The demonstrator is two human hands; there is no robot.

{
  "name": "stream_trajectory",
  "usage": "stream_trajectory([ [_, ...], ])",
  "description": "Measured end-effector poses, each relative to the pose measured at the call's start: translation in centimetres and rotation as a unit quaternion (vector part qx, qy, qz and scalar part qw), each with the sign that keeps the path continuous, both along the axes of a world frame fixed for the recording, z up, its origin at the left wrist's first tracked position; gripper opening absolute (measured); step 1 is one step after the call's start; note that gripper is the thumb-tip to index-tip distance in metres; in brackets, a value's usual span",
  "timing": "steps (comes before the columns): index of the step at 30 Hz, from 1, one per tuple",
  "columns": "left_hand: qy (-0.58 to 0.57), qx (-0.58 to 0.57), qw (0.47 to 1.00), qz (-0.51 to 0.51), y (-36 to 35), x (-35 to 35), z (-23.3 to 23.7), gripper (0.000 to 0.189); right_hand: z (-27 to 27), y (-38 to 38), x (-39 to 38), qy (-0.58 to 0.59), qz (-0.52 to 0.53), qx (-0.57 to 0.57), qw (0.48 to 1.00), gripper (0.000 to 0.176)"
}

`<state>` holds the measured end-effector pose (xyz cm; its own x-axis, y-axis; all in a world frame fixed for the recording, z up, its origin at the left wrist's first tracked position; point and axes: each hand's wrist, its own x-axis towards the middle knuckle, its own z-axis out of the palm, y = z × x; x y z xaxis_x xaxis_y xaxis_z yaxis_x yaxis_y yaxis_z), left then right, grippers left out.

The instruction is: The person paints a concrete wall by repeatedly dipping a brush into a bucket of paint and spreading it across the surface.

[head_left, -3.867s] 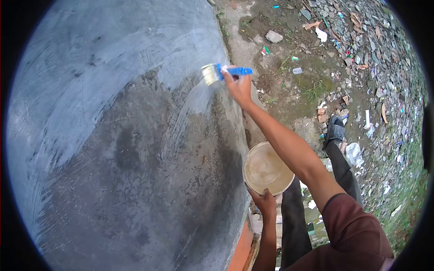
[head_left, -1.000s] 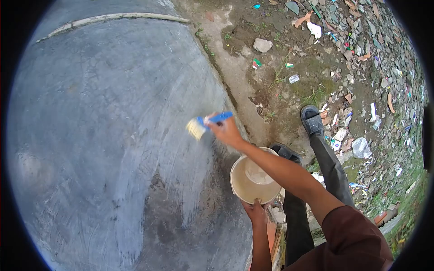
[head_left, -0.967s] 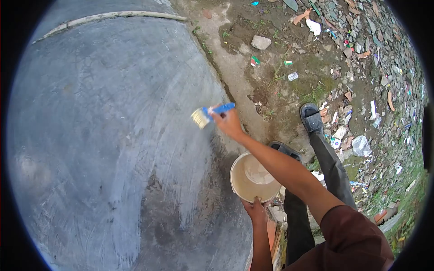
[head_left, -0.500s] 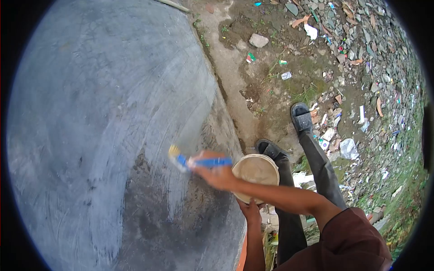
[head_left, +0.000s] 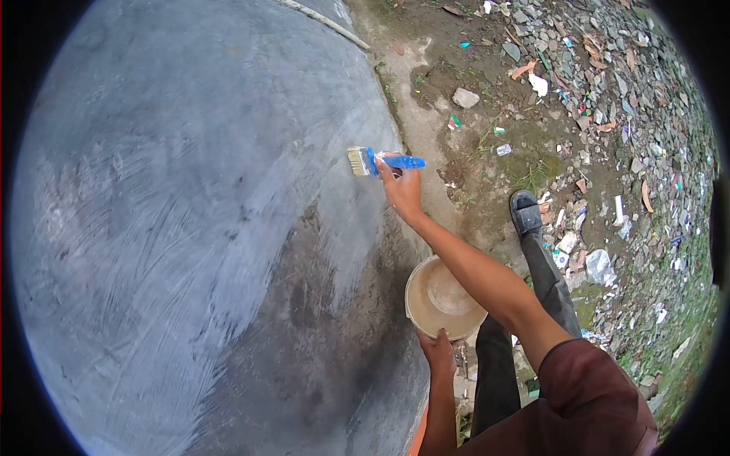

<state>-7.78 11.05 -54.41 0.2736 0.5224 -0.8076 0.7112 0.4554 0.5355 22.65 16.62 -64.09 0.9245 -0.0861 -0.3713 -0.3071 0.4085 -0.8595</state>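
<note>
My right hand point(head_left: 403, 188) is closed around the blue handle of a paint brush point(head_left: 363, 161). The pale bristles lie at the grey wall point(head_left: 190, 114), close to its lower edge. My left hand point(head_left: 439, 351) grips a round, cream-coloured bucket point(head_left: 426, 300) by its near rim, the thumb over the edge. Inside the bucket are beige walls and a paler round patch; my right forearm covers part of its far side. Lighter brushed streaks spread over much of the wall, beside a darker, bare-looking patch point(head_left: 281, 334) near the bucket.
My sandalled foot point(head_left: 526, 214) stands on dirt to the right of the wall. A concrete strip point(head_left: 403, 83) runs along the wall's base. Beyond lie a loose stone point(head_left: 465, 98), rubble point(head_left: 608, 83) and a crumpled plastic bag point(head_left: 601, 267). A pale rod point(head_left: 327, 23) crosses the wall's top.
My right hand has moved the brush up and to the right along the wall, away from the bucket. The bucket's inside shows more now, and the view has shifted slightly.
</note>
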Motion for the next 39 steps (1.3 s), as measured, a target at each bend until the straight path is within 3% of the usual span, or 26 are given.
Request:
stream_trajectory([
  [1, -0.004, -0.003, 1.0, 0.0, 0.1, 0.5, 0.7, 0.065, 0.5, 0.5, 0.2, 0.013, -0.001, -0.038, 0.999, 0.016],
  [4, -0.016, 0.005, 1.0, 0.004, 0.5, 0.9, 3.2, 0.061, 6.6, 2.0, -4.2, -0.151, -0.027, -0.059, 0.986, 0.016],
  [7, -0.049, 0.016, 0.999, 0.003, 1.5, 0.6, 3.9, 0.058, 13.5, -0.9, -10.0, -0.169, 0.071, 0.055, 0.981, 0.016],
  [8, -0.064, 0.021, 0.998, 0.0, 1.9, -0.6, 3.6, 0.059, 15.6, -2.6, -12.1, -0.189, 0.148, 0.059, 0.969, 0.017],
  [9, -0.073, 0.017, 0.997, -0.001, 4.3, -6.5, -1.9, 0.059, 18.2, -4.1, -13.7, -0.179, 0.193, 0.125, 0.957, 0.018],
  [10, -0.206, -0.065, 0.972, 0.095, 6.1, -11.2, -7.8, 0.061, 19.9, -5.6, -14.9, -0.195, 0.276, 0.176, 0.925, 0.017],
  [11, -0.332, -0.145, 0.913, 0.186, 10.1, -18.3, -11.7, 0.063, 20.8, -6.6, -15.8, -0.21, 0.355, 0.226, 0.882, 0.017],
  [12, -0.341, -0.148, 0.91, 0.183, 11.3, -20.2, -13.0, 0.063, 20.8, -6.8, -16.1, -0.219, 0.355, 0.221, 0.881, 0.017],
  [14, -0.212, -0.143, 0.962, 0.094, 13.8, -20.5, -14.7, 0.065, 19.9, -6.4, -15.9, -0.25, 0.347, 0.313, 0.848, 0.016],
  [15, -0.222, -0.139, 0.961, 0.089, 8.8, -10.5, -10.5, 0.065, 18.1, -5.6, -15.8, -0.181, 0.322, 0.309, 0.876, 0.016],
  [16, -0.13, -0.055, 0.989, 0.049, 5.3, -8.3, -2.3, 0.064, 16.8, -5.0, -13.3, -0.282, 0.249, 0.195, 0.906, 0.016],
  [17, -0.031, 0.031, 0.999, 0.013, 1.9, 0.6, 6.6, 0.064, 14.9, -3.8, -11.7, -0.161, 0.24, 0.223, 0.931, 0.017],
  [18, -0.06, 0.048, 0.997, -0.007, 2.6, -1.4, 4.5, 0.068, 12.7, -2.6, -10.2, -0.036, 0.23, 0.247, 0.941, 0.017],
  [21, -0.068, 0.033, 0.997, 0.009, 1.7, -1.2, 5.2, 0.073, 7.0, -0.6, -3.2, -0.082, 0.084, 0.113, 0.987, 0.016],
  [22, -0.071, 0.041, 0.996, -0.018, 2.8, -4.1, 2.0, 0.075, 5.3, 0.0, -1.5, -0.07, 0.03, 0.049, 0.996, 0.014],
  [25, -0.054, 0.006, 0.998, 0.027, 0.2, -0.7, 6.4, 0.075, 4.2, 0.3, 2.1, -0.076, -0.017, -0.038, 0.996, 0.014],
  [26, -0.054, 0.009, 0.998, 0.034, -0.1, -0.8, 6.5, 0.075, 4.7, 0.5, 1.7, -0.076, -0.01, -0.035, 0.996, 0.014],
  [28, -0.074, 0.031, 0.996, 0.034, -1.0, -0.8, 6.3, 0.062, 6.4, 0.2, 0.6, -0.061, 0.109, -0.005, 0.992, 0.018],
  [30, -0.086, 0.025, 0.995, 0.053, -1.4, -0.6, 6.4, 0.062, 10.1, 0.1, -3.3, -0.134, 0.111, 0.029, 0.984, 0.016],
  [31, -0.098, 0.017, 0.993, 0.066, -1.8, -0.3, 6.4, 0.063, 12.8, -1.6, -5.3, -0.107, 0.171, 0.053, 0.978, 0.015],
  [32, -0.103, 0.012, 0.992, 0.072, -2.2, 0.3, 6.6, 0.063, 15.3, -3.4, -7.3, -0.079, 0.231, 0.074, 0.967, 0.015],
  [34, -0.075, 0.017, 0.993, 0.087, -2.8, 1.3, 7.1, 0.066, 16.9, -5.3, -11.7, -0.137, 0.322, 0.179, 0.92, 0.016],
  [35, -0.076, 0.014, 0.992, 0.095, -2.9, 1.1, 6.3, 0.066, 17.3, -5.7, -11.7, -0.135, 0.33, 0.176, 0.918, 0.016],
  [37, -0.14, 0.017, 0.987, 0.081, -2.7, -0.2, 4.3, 0.082, 17.9, -5.9, -12.0, -0.268, 0.29, 0.221, 0.892, 0.016],
  [38, -0.103, 0.019, 0.99, 0.097, -3.1, 0.9, 5.5, 0.083, 17.2, -5.5, -11.7, -0.06, 0.31, 0.265, 0.911, 0.017],
  [39, -0.1, 0.02, 0.99, 0.102, -3.2, 1.1, 5.8, 0.083, 16.0, -4.4, -10.1, -0.047, 0.272, 0.225, 0.934, 0.017],
])
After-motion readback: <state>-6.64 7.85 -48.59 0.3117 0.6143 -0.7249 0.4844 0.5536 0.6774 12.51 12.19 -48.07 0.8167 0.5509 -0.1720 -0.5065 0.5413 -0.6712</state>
